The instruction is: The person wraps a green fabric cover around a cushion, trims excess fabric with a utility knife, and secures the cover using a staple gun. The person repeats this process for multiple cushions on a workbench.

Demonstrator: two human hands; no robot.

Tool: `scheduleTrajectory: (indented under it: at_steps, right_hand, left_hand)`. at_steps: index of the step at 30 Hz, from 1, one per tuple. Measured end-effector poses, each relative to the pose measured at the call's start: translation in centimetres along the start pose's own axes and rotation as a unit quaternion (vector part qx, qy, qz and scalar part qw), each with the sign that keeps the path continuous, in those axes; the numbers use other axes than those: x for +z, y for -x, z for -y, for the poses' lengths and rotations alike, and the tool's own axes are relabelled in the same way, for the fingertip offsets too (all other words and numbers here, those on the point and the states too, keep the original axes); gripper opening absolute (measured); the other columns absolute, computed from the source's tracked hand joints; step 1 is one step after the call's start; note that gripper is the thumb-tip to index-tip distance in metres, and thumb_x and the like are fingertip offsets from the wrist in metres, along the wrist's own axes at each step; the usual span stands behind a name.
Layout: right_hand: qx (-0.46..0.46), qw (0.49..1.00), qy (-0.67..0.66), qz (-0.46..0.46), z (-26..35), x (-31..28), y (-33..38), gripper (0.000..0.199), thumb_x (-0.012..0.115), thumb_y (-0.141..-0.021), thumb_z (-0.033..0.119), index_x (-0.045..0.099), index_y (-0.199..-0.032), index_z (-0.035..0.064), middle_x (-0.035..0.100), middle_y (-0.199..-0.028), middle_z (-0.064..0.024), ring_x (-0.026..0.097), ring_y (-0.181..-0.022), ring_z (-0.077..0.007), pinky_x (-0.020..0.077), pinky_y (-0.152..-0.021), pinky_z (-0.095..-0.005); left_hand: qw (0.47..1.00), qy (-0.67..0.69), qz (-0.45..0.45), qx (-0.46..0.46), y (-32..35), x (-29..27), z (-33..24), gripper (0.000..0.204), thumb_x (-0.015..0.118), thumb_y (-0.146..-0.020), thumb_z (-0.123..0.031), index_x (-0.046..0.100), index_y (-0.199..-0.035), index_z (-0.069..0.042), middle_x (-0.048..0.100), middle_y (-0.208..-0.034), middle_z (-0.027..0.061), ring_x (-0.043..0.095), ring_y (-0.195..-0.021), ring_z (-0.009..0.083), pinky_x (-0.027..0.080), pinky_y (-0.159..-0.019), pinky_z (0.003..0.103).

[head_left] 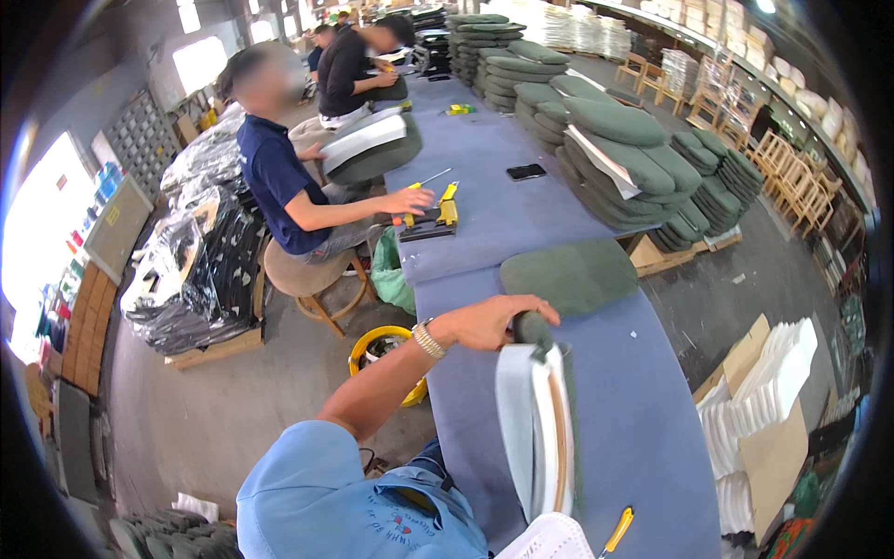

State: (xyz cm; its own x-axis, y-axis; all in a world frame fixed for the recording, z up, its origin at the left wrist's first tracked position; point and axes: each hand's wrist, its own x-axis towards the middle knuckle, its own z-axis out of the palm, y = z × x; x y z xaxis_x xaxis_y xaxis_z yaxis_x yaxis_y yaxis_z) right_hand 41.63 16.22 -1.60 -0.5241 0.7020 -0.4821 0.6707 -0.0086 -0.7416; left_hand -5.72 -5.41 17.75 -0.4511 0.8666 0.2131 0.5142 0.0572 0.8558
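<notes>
My left hand (489, 321) is closed over the top edge of a seat cushion (538, 424) that stands on its edge on the blue table (643, 419); the fingers wrap the green fabric at the top, and the white foam and the wooden board of the cushion face toward me; my right hand is not visible, so I cannot tell if it is open or closed. Just behind the cushion a finished green pad (570, 275) lies flat on the table, near its right edge. A yellow-handled tool (616, 531) lies on the table close to me, at the lower edge. Farther along the table a co-worker in a dark blue shirt sits on a round stool (312, 279), one hand (410, 198) resting beside a yellow staple gun (433, 219); a black phone (526, 171) lies apart from it. High stacks of green pads (633, 158) stand at the right side of the table; white foam sheets (759, 410) lie on the floor.
</notes>
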Motion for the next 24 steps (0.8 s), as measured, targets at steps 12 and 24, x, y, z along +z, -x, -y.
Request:
scheduleTrajectory:
  at_steps: [12,24]
  right_hand:
    - [-0.329,0.922,-0.132,0.154,8.7,12.4,-5.5,0.056,0.055,-0.107,0.025,0.041,-0.152,-0.0057,0.060,-0.139,-0.0182,0.060,-0.123,-0.0250,0.0465,-0.107,-0.0379]
    - [-0.197,0.922,-0.323,0.082,14.0,13.4,-5.4,0.058,0.046,-0.112,0.034,0.036,-0.156,-0.0018,0.049,-0.151,-0.0173,0.051,-0.134,-0.0279,0.0409,-0.112,-0.0379]
  left_hand:
    - [0.718,0.613,-0.128,-0.302,8.1,28.0,13.7,0.058,0.051,-0.109,-0.036,0.038,-0.158,-0.007,0.051,-0.151,0.0142,0.053,-0.136,0.0225,0.045,-0.115,0.040]
    - [0.910,0.343,-0.097,-0.214,3.9,25.6,6.1,0.069,0.042,-0.110,-0.048,0.022,-0.166,-0.011,0.023,-0.170,0.0170,0.016,-0.159,0.0295,0.019,-0.128,0.040]
